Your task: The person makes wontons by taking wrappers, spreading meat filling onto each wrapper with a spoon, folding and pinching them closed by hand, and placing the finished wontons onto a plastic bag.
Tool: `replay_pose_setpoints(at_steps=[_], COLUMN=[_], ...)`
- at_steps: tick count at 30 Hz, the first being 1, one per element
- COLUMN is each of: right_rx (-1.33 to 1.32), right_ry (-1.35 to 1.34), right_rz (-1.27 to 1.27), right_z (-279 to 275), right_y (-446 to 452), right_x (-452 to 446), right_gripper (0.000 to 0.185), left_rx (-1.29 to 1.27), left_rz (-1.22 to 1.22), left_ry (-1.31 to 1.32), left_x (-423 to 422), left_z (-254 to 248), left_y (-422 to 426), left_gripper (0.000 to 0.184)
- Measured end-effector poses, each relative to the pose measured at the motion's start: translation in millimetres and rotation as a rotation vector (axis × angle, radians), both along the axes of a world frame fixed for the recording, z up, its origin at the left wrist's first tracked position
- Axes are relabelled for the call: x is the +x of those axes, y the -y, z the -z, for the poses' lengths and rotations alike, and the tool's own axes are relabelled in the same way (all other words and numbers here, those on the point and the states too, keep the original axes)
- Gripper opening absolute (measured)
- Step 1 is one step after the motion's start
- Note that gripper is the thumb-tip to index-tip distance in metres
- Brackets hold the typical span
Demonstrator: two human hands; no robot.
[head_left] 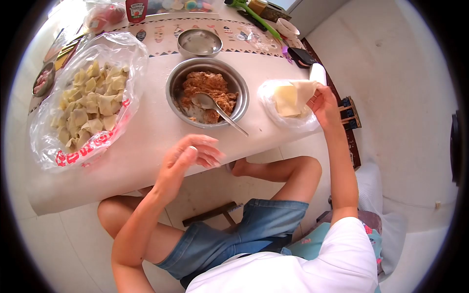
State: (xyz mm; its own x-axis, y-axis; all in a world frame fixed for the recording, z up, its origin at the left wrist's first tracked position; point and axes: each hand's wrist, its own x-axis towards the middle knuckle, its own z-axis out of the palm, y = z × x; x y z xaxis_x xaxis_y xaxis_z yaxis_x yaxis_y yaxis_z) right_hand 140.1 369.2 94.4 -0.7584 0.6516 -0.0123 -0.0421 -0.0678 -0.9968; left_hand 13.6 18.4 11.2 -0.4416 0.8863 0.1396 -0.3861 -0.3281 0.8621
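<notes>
My right hand (324, 104) pinches the edge of a thin square wonton wrapper (304, 92), lifted partly off a stack of pale wrappers (284, 100). That stack lies on a clear plastic bag (309, 123) at the table's right side. My left hand (188, 155) hovers at the front table edge, fingers apart and holding nothing. Beyond it stands a steel bowl (243, 105) of reddish-brown minced filling (205, 84). A metal spoon (209, 103) rests in the filling, its handle over the rim.
Many folded wontons (95, 105) lie on a plastic bag (134, 53) at left. Behind the filling is a smaller steel bowl (199, 43). A ketchup pack (136, 10), a dark phone-like object (302, 57) and a white roll (317, 74) also sit on the table.
</notes>
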Motion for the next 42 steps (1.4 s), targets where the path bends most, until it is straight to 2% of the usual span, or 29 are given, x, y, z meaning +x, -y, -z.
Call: replay_pose_setpoints(at_steps=[1,2,4,5,6,7,9,10,13,14,17,18,20,21,22,23,25,26,29,32,35,36,42], right_rx=[-0.040,-0.107,-0.259,-0.253,-0.246,-0.235,0.244,0.487,1.122,1.250,1.704,1.672,1.638,1.617,1.600,1.548,1.450,1.409,1.410,1.573,1.648,1.646,1.606], right_ry=[-0.057,-0.064,-0.080,0.014,0.106,0.194,0.156,0.140,0.163,0.185,0.200,0.142,0.079,0.046,-0.032,-0.084,-0.183,-0.162,-0.147,-0.187,-0.206,-0.220,-0.266], right_rz=[-0.047,-0.180,-0.452,-0.509,-0.565,-0.621,-0.571,-0.534,-0.301,-0.321,-0.396,-0.513,-0.604,-0.648,-0.637,-0.599,-0.522,-0.486,-0.360,-0.481,-0.521,-0.520,-0.477], right_z=[-12.6,-25.2,-39.9,-37.2,-32.3,-25.5,-6.2,-0.5,-10.2,-3.3,17.8,25.8,38.3,42.8,41.9,41.0,35.7,28.9,12.3,25.6,41.5,44.1,44.6], right_y=[20.0,41.4,86.5,107.6,129.2,144.6,160.2,163.9,143.3,125.5,107.2,107.3,110.4,115.1,117.8,120.8,124.0,124.2,131.9,132.0,136.0,138.3,136.9], right_x=[-4.2,-7.5,-13.1,-16.8,-21.3,-25.8,-35.5,-38.2,-35.7,-31.4,-28.1,-30.5,-40.0,-48.2,-58.5,-68.0,-81.9,-83.6,-77.5,-80.8,-85.0,-86.3,-93.1], right_gripper=[0.022,0.022,0.021,0.019,0.018,0.016,0.013,0.011,0.011,0.029,0.050,0.067,0.066,0.065,0.048,0.041,0.026,0.013,0.013,0.023,0.036,0.038,0.044], left_rx=[-0.007,-0.034,0.076,0.128,0.153,0.150,0.152,0.187,0.139,0.136,-0.015,-0.035,-0.082,-0.132,-0.182,-0.230,-0.475,-0.589,-0.628,-0.360,-0.102,-0.029,0.028], left_rz=[0.080,0.253,0.332,0.365,0.429,0.435,0.400,0.410,0.212,0.166,0.023,0.041,0.077,0.118,0.159,0.199,0.174,0.161,0.107,0.081,0.016,0.059,-0.140], left_ry=[0.031,0.060,0.207,0.282,0.308,0.305,0.427,0.493,0.602,0.546,0.306,0.312,0.324,0.292,0.259,0.227,-0.182,-0.390,-0.365,0.286,0.533,0.540,0.626], left_x=[1.9,-0.7,9.9,15.4,15.5,15.6,20.7,18.9,11.6,8.7,-0.9,-2.9,-6.1,-7.7,-9.6,-10.3,-10.4,-11.1,-11.4,-7.8,-8.7,-13.3,-17.5], left_z=[-0.6,0.4,-0.8,0.4,7.5,2.4,-13.1,-9.1,-10.2,-6.8,-8.5,-11.8,-18.8,-16.0,-11.7,-9.7,-10.8,-10.9,-7.7,-14.0,-9.7,-6.9,-3.8], left_y=[0.1,0.6,-5.0,-6.9,-6.0,-0.8,-2.4,-3.5,3.3,6.8,19.5,24.2,33.5,36.7,39.6,41.5,41.4,41.0,42.2,39.2,31.2,31.8,34.7], left_gripper=[0.057,0.071,0.078,0.082,0.099,0.100,0.106,0.097,0.088,0.081,0.076,0.074,0.070,0.062,0.054,0.047,0.040,0.036,0.031,0.037,0.046,0.051,0.056])
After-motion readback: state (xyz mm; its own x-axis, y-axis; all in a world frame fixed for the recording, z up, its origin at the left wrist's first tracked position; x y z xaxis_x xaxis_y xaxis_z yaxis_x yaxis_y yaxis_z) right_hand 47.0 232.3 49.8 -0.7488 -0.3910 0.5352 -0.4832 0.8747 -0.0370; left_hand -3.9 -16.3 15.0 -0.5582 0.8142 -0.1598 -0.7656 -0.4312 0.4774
